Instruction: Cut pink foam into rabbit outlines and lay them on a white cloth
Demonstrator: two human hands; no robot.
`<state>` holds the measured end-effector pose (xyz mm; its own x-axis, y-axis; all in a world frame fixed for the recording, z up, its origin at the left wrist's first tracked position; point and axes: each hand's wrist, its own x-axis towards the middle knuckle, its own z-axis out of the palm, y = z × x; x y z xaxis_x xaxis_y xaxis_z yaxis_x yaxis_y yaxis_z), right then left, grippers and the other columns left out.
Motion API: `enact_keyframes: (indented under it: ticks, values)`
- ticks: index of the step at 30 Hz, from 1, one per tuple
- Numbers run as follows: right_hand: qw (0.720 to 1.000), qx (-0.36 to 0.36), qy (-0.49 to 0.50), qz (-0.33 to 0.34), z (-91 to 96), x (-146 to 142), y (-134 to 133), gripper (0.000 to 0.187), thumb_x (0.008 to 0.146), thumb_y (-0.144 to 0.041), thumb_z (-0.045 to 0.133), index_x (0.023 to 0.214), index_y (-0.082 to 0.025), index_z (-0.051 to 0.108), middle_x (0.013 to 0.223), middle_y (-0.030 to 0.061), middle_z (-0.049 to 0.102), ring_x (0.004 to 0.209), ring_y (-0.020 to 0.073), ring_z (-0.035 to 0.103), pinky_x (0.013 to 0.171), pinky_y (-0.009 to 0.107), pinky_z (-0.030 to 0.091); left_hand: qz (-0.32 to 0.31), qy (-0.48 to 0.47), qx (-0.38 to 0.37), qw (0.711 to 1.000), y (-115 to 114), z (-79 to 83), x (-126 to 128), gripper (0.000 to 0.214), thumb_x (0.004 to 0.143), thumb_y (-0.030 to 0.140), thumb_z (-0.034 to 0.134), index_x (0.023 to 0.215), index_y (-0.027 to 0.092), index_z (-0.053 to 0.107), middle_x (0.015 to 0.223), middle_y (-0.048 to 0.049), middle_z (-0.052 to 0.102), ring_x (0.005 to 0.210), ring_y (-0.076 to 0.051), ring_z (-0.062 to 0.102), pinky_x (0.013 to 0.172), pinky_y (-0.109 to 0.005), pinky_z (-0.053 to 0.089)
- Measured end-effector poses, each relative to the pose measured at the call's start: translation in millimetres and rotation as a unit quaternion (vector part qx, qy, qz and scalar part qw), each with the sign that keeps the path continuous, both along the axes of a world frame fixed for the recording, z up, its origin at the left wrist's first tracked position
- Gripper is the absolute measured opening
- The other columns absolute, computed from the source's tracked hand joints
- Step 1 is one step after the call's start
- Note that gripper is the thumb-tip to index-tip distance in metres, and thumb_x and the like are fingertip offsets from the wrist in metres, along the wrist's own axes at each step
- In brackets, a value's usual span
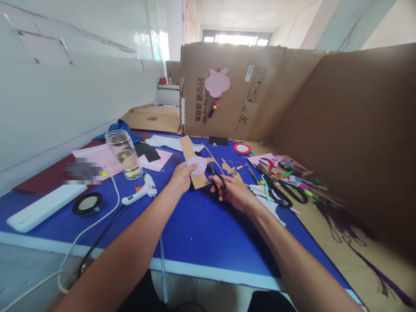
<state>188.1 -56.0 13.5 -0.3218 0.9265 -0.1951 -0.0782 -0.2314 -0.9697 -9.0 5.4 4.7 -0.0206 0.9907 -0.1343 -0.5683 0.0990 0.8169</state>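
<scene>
A pale pink disc with fine darker lines sits against tan cardboard above the royal-blue table, whose near edge runs white. From the disc, a red ring with a white centre lies at two o'clock, black-handled scissors at four, a white glue gun with an orange tab at eight, and a bright blue cloth at ten

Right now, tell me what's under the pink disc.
The disc sits over a cardboard strip, held by the left hand. The strip's surface directly beneath it is covered, so nothing there can be seen.
</scene>
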Motion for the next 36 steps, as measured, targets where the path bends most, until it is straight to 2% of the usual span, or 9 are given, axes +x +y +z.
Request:
enact_keyframes:
  ticks: [4, 9, 14, 26, 36]
  values:
    - [0.999, -0.026, 0.037, 0.011, 0.9, -2.8, -1.5, 0.058, 0.071, -0.062, 0.096, 0.106, -0.02, 0.078, 0.085, 0.0041, 0.073, 0.058, 0.0088, 0.048, 0.049, 0.02, 0.044, 0.019, 0.017, 0.015, 1.0, 1.9, -2.9, -1.5, 0.018, 0.073, 0.007, 0.084, 0.091, 0.01, 0.08, 0.089, -0.013, 0.084, 0.074, -0.023, 0.077, 0.078, -0.034, 0.061]
    - [1.0, -0.015, 0.017, 0.012, 0.3, -4.0, -1.6, 0.055, 0.072, -0.06, 0.095, 0.105, -0.019, 0.078, 0.085, 0.0051, 0.074, 0.056, 0.0095, 0.047, 0.046, 0.021, 0.042, 0.015, 0.036, 0.025, 0.999, 2.2, -6.7, 0.0, 0.023, 0.068, 0.012, 0.09, 0.09, 0.011, 0.081, 0.09, -0.0132, 0.083, 0.078, -0.025, 0.078, 0.084, -0.037, 0.061]
    - [1.0, 0.009, 0.005, 0.018, -1.3, -3.4, -0.3, 0.058, 0.07, -0.066, 0.095, 0.102, -0.019, 0.079, 0.085, 0.0046, 0.074, 0.056, 0.0089, 0.046, 0.047, 0.021, 0.041, -0.008, 0.035, 0.024, 0.999, 0.5, -6.9, 2.6, 0.02, 0.07, 0.011, 0.087, 0.09, 0.009, 0.082, 0.093, -0.0159, 0.084, 0.076, -0.024, 0.077, 0.08, -0.036, 0.061]
    - [0.999, 0.029, -0.012, 0.018, -4.2, -0.2, 3.3, 0.057, 0.074, -0.066, 0.091, 0.103, -0.019, 0.079, 0.079, 0.0015, 0.069, 0.053, 0.008, 0.04, 0.047, 0.023, 0.037, -0.021, 0.027, 0.023, 0.999, -0.8, -3.5, 1.6, 0.015, 0.073, 0.006, 0.083, 0.088, 0.009, 0.082, 0.089, -0.0147, 0.083, 0.073, -0.021, 0.076, 0.08, -0.034, 0.06]
    - [0.999, 0.036, -0.015, 0.018, -4.3, 0.4, 3.9, 0.057, 0.072, -0.066, 0.091, 0.103, -0.019, 0.079, 0.079, 0.0004, 0.068, 0.052, 0.0075, 0.037, 0.047, 0.024, 0.035, -0.024, 0.034, 0.019, 0.999, 1.3, -6.8, 2.0, 0.022, 0.069, 0.008, 0.087, 0.09, 0.009, 0.082, 0.09, -0.0149, 0.083, 0.074, -0.023, 0.077, 0.08, -0.036, 0.06]
